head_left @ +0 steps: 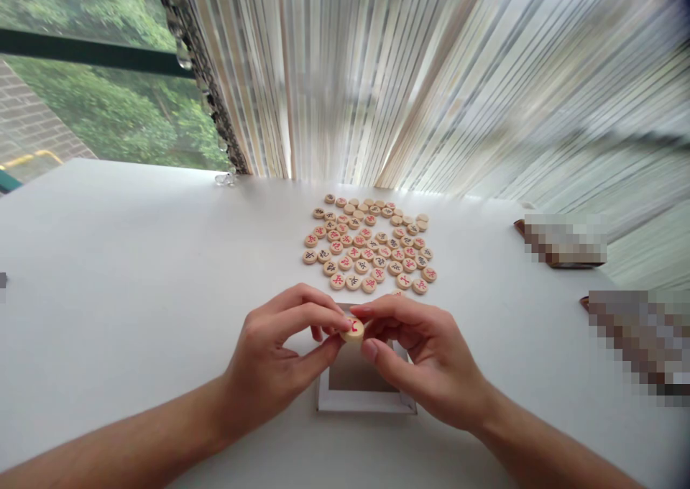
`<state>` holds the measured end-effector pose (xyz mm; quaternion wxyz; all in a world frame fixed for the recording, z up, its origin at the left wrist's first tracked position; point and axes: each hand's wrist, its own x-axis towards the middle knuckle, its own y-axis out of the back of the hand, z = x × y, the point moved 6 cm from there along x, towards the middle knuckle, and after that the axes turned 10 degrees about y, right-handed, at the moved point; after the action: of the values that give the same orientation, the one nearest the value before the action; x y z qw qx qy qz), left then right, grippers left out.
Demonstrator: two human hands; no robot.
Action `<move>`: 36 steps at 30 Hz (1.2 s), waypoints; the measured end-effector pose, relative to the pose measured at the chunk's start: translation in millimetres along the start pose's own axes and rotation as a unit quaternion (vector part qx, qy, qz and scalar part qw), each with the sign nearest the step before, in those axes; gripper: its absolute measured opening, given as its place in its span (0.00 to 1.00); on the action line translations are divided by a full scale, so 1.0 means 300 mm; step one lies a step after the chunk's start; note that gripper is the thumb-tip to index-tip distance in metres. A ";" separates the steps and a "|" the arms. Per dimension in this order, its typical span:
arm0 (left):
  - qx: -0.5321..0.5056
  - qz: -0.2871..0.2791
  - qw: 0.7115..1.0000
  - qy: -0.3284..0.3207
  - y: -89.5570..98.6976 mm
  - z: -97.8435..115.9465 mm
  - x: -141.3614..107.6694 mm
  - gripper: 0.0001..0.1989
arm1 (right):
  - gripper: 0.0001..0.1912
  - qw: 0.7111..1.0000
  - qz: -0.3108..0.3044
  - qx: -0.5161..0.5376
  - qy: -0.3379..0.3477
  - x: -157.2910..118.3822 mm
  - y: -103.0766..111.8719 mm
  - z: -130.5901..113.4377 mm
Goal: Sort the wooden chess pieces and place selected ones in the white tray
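Note:
A round wooden xiangqi piece (353,331) with a red character is held up between my two hands, above an open box. My left hand (283,341) pinches it from the left, with a fingertip over its top face and the thumb at its side. From the right, my right hand (425,349) closes its thumb and forefinger around the piece's edge. Below lies the shallow white-rimmed box (366,403) with a brown-grey bottom, its far part hidden by my hands. Beyond it, many xiangqi pieces (362,266) with red or black characters lie spread on the table.
The white table (162,295) reaches back to a string curtain (345,79) and a window. Two pixelated brown-edged objects (566,241) stand at the right. Clear beads (225,179) rest by the curtain's left end. Some pieces at the back show blank faces.

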<state>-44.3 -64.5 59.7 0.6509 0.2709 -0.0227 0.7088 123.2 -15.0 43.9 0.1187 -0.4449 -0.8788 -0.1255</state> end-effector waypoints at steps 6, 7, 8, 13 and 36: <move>0.042 -0.005 0.997 -0.062 -0.003 0.017 -0.005 0.13 | 0.11 0.998 -0.016 -0.059 0.020 0.015 0.009 0.001; 0.045 -0.007 0.996 -0.072 -0.005 0.019 -0.007 0.13 | 0.10 0.997 -0.020 -0.069 0.024 0.018 0.008 0.000; 0.045 -0.010 0.996 -0.080 -0.006 0.020 -0.008 0.13 | 0.09 0.997 -0.023 -0.076 0.025 0.020 0.007 -0.002; 0.049 -0.012 0.996 -0.068 -0.009 0.014 -0.005 0.14 | 0.07 0.993 -0.036 -0.116 0.010 0.023 0.010 -0.004; 0.083 0.042 0.989 0.113 0.029 -0.120 0.038 0.12 | 0.08 0.911 -0.065 -0.394 0.101 0.036 0.032 0.044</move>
<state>-65.1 -41.6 36.5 0.5943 0.2408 0.0992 0.7609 123.6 2.9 36.0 0.0135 -0.3823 -0.7684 -0.5130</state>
